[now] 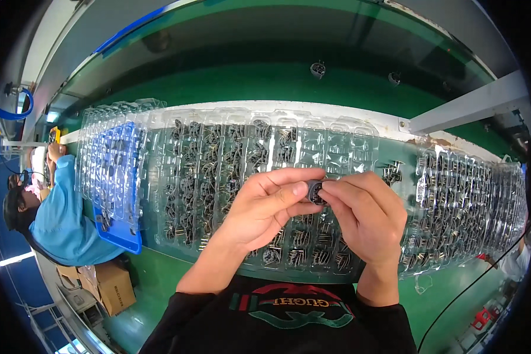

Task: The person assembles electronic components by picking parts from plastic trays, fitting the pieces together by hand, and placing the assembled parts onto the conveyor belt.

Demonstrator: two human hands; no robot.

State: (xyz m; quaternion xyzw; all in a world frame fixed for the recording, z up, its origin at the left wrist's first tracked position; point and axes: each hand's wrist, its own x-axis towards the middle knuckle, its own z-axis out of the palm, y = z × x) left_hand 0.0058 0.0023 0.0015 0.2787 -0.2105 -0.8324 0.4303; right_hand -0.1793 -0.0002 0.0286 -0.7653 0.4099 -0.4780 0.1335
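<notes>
My left hand (264, 206) and my right hand (369, 217) meet above a clear plastic tray (360, 154). Between them is a small round dark-grey part (316, 192) with a black inside, its exact kind unclear. The left thumb and fingers clasp its left side, while the right fingertips pinch it from the right. Beneath my hands, the tray's pockets hold many small dark parts with metal pins. Some pockets at its far right have nothing in them. Several similar loose parts (392, 171) lie just right of the tray.
More filled clear trays (418, 183) stand at the right. At the left, clear trays overlap a blue bin (134, 241), near a person in blue (65, 221). A green belt (230, 76) carrying round parts (317, 70) runs beyond, with a metal post (472, 103) at right.
</notes>
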